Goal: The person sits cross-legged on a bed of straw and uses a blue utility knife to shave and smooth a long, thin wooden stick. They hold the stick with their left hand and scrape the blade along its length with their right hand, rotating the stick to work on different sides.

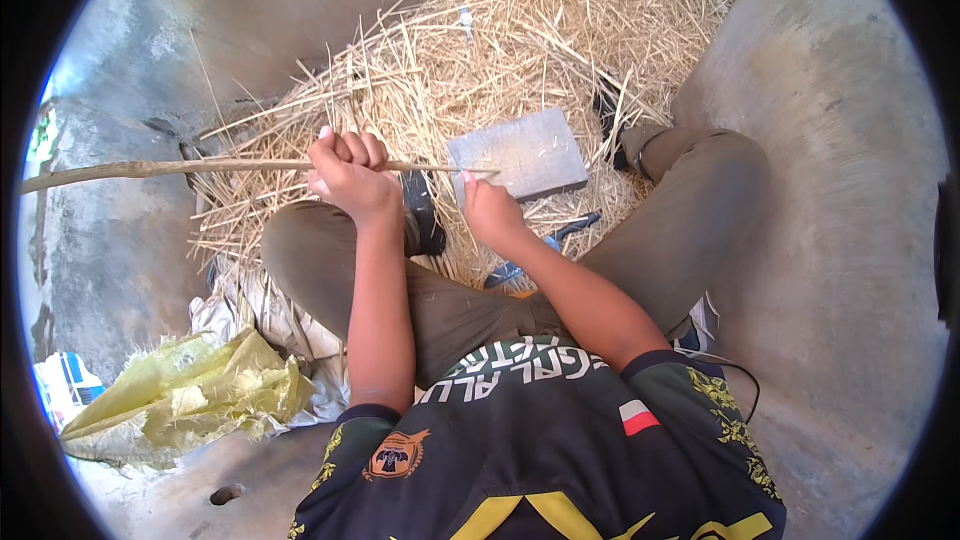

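A long, thin wooden stick (150,169) lies level across the view, its thick end at the far left and its thin tip over a grey block. My left hand (348,172) is closed round the stick near its middle. At the thin end my right hand (492,212) is closed, its thumb touching the stick. Whatever its fingers hold is hidden; a pale bluish edge shows by the thumb, too small to name. The flat rectangular block (535,152) rests on straw in front of me, with a few light shavings on top.
Dry straw (560,30) is heaped between concrete walls (830,140). A blue and black object (545,245) lies between my legs, partly hidden by my right forearm. At the lower left are a torn yellow sack (200,390) and a small hole (227,493) in the concrete.
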`<act>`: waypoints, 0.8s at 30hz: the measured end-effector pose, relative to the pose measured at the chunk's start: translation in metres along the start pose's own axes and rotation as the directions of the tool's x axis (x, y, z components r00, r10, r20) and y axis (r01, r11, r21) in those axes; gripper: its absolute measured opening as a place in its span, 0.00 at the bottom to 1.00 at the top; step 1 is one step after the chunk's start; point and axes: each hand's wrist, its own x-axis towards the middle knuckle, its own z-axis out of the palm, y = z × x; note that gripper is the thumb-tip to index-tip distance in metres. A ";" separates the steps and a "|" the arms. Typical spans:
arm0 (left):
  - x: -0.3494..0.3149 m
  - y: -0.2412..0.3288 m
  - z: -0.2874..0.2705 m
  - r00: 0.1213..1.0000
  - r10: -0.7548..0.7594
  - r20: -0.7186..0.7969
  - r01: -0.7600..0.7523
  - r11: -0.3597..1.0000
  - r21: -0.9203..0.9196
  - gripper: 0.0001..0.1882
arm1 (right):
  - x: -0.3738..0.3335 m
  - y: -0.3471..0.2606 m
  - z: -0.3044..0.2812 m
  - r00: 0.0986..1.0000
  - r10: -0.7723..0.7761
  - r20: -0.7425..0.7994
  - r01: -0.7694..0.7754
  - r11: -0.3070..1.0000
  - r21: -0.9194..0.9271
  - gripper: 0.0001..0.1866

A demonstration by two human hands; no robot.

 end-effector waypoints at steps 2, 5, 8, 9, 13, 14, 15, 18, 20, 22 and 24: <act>-0.002 0.000 -0.002 1.000 0.014 0.003 -0.014 1.000 -0.015 0.22 | -0.016 -0.014 -0.003 0.999 -0.052 -0.014 0.052 0.999 0.012 0.32; -0.008 -0.006 -0.005 0.999 0.006 0.035 -0.005 1.000 -0.024 0.22 | -0.006 0.005 0.003 1.000 -0.009 -0.010 0.009 1.000 -0.001 0.32; -0.009 -0.007 -0.001 0.999 -0.002 0.053 0.003 1.000 -0.020 0.22 | -0.003 0.016 0.004 1.000 0.023 -0.012 -0.024 0.998 -0.059 0.32; -0.006 -0.007 -0.001 0.999 0.007 0.032 -0.006 1.000 -0.020 0.22 | -0.005 0.014 0.005 1.000 0.023 -0.011 -0.024 0.997 -0.075 0.33; -0.007 -0.006 -0.002 1.000 0.018 0.021 -0.018 1.000 -0.018 0.23 | 0.001 0.019 0.008 1.000 0.023 -0.021 -0.026 0.993 -0.118 0.33; -0.005 -0.006 -0.003 1.000 0.011 0.007 -0.011 1.000 -0.022 0.23 | 0.001 0.020 0.010 1.000 0.017 -0.020 -0.020 0.991 -0.131 0.33; -0.001 -0.005 -0.006 1.000 0.007 -0.007 -0.008 1.000 -0.022 0.23 | 0.002 0.020 0.013 1.000 0.008 -0.016 -0.011 0.990 -0.141 0.33; 0.005 -0.003 -0.008 0.999 0.007 -0.039 -0.008 0.999 -0.039 0.22 | 0.007 0.017 0.014 0.999 0.043 -0.028 -0.045 0.996 -0.080 0.33; 0.008 -0.001 -0.007 0.996 0.002 -0.091 -0.005 0.999 -0.037 0.22 | 0.006 0.015 0.012 0.998 0.057 0.000 -0.057 0.995 -0.079 0.33; 0.009 0.001 -0.008 0.995 0.022 -0.100 -0.025 0.999 -0.033 0.21 | 0.001 0.002 0.004 1.000 0.026 0.012 -0.025 0.997 -0.071 0.33; 0.005 0.001 -0.008 0.996 0.025 -0.090 -0.029 0.999 -0.034 0.21 | -0.014 -0.008 -0.005 1.000 -0.022 0.012 0.023 0.997 -0.070 0.33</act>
